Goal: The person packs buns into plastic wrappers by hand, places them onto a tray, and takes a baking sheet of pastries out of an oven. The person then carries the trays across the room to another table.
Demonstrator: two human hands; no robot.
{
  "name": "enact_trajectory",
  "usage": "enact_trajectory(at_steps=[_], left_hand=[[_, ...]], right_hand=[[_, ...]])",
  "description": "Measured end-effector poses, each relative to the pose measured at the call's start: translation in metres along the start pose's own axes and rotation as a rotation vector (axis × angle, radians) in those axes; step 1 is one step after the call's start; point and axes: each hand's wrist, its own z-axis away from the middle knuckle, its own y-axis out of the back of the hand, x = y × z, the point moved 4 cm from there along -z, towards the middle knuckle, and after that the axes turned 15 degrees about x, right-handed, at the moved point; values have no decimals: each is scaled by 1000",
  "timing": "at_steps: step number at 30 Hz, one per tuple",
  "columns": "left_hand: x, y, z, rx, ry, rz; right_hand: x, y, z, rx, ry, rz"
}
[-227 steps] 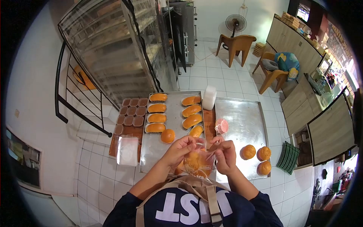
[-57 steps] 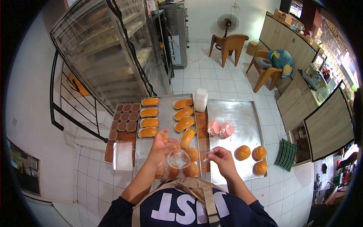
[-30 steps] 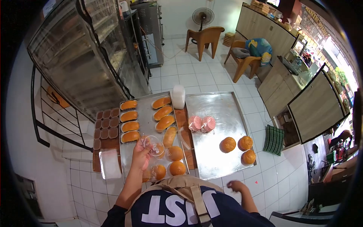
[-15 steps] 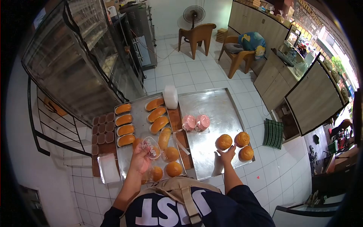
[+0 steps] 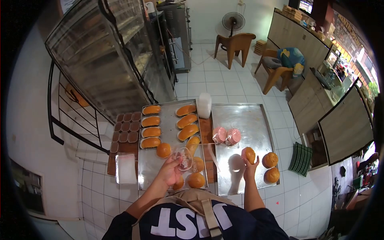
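Note:
My left hand (image 5: 172, 172) grips a clear plastic cup (image 5: 185, 159) with white print, over the left metal tray (image 5: 170, 132). Elongated buns (image 5: 151, 121) in two columns and several round buns (image 5: 196, 180) lie on that tray. Over the right metal tray (image 5: 244, 116), my right hand (image 5: 251, 167) holds a round bun (image 5: 249, 155) in a pink paper cup, tilted on its side. Right of it sit two more round buns (image 5: 272, 175). Two wrapped pink-patterned items (image 5: 233, 136) lie farther back on the same tray.
Small brown-filled tubs (image 5: 130, 127) and a stack of clear plastic bags (image 5: 126, 169) stand at the left. A white stack of containers (image 5: 205, 105) is between the trays at the back. A clear strip (image 5: 213, 156) crosses the gap. Behind is a covered rack (image 5: 96, 60).
My right hand has closed on a round bun and lifted it off the right tray. The left hand still holds the clear cup. The camera view has shifted. Earlier, a second wrapped pink item joined the first.

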Motion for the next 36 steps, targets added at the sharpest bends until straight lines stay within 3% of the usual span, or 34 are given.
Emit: enact_trajectory(at_steps=[6,9,13,16,20,24,25,28,31,34,35,36], left_hand=[[-10,-17,-1,-66,110,-82],[-20,-22,-6,-47,103,-177],[-29,-17,-17,-70,64,-320],[-25,-18,-16,-65,-4,-415],[-9,-32,0,-114,2,-552],[-16,-34,7,-301,255,-172],[-18,-28,6,-333,289,-114],[-13,-28,15,-446,281,-83],[-6,-42,34,-587,354,143],[4,-60,55,-676,409,347],[7,-63,59,-695,413,389],[7,-62,59,-621,390,365]], right_hand=[[-104,-65,123,-815,-10,-221],[-138,-84,164,-966,-127,-224],[-141,-89,175,-979,-62,-206],[-154,-85,185,-856,256,106],[-149,-75,177,-915,885,463],[-143,-85,190,-1043,517,149],[-138,-87,191,-1023,362,56],[-139,-93,198,-980,188,-17],[-130,-97,199,-1000,163,-9],[-126,-103,202,-1040,294,37],[-130,-107,208,-1025,349,-106],[-132,-109,207,-999,430,-48]])
